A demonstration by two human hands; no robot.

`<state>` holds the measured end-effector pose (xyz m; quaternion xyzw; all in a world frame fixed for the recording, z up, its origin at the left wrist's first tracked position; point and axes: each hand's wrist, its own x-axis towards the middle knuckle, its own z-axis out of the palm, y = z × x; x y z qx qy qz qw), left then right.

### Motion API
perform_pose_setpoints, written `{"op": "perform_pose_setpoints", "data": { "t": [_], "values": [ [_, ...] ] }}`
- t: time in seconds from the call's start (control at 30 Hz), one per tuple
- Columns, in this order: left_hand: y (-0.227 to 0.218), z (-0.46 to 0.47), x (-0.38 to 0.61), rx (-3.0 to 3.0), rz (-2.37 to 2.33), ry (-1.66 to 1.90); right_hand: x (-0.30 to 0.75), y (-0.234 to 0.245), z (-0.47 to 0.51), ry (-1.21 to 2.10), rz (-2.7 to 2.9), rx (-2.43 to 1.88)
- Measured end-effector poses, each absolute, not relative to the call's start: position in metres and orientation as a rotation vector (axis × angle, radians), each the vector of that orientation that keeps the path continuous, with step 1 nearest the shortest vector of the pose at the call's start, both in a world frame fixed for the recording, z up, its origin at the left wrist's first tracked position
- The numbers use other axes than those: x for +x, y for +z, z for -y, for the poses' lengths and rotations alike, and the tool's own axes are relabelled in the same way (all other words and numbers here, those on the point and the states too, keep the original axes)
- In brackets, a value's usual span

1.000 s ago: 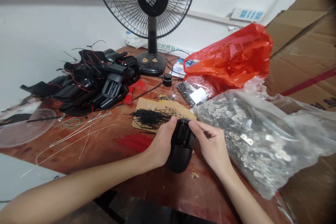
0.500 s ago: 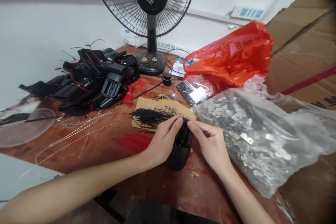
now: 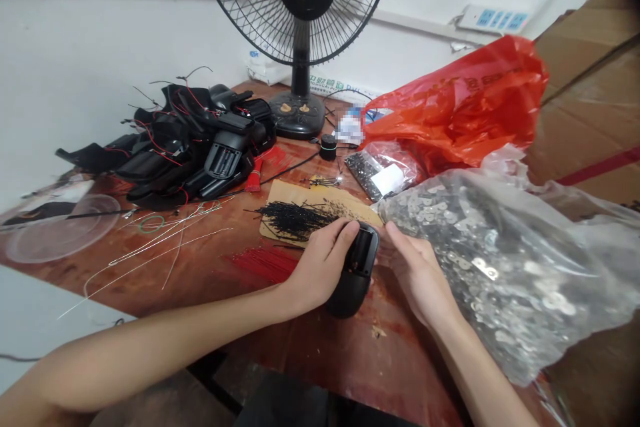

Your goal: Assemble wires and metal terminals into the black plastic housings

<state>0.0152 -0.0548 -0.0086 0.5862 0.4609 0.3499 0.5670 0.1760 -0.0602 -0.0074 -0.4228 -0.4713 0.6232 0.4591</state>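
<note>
My left hand [image 3: 320, 267] is wrapped round a black plastic housing [image 3: 356, 273] that rests on the red-brown table [image 3: 310, 340] in front of me. My right hand [image 3: 420, 273] is just to the right of the housing, fingers curled and pointing toward the big clear bag of small metal discs [image 3: 500, 260]; what its fingertips hold, if anything, is too small to make out. A bundle of thin black wires [image 3: 295, 220] lies on a piece of brown cardboard [image 3: 320, 203] just beyond my hands. Red wires [image 3: 263, 263] lie left of the housing.
A pile of black housings with red leads [image 3: 200, 147] sits at the back left. A black table fan [image 3: 300, 27] stands at the back. A red plastic bag [image 3: 465, 107], a small bag of dark parts [image 3: 380, 177], a clear lid [image 3: 60, 237] and cardboard boxes [image 3: 590, 100] surround the spot.
My right hand has left the top of the housing and moved right toward the bag of discs. My left hand keeps its hold on the housing. The camera has shifted slightly left.
</note>
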Motion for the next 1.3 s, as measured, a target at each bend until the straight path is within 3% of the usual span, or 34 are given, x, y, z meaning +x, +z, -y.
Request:
{"op": "perform_pose_setpoints", "data": {
  "t": [0.53, 1.3],
  "values": [
    [-0.003, 0.055, 0.012, 1.532, -1.198, 0.856, 0.166, 0.003, 0.068, 1.038, 1.43, -1.199],
    [-0.008, 0.051, 0.011, 1.451, -1.144, 0.86, 0.162, 0.001, 0.069, 0.94, 1.473, -1.179]
  ]
}}
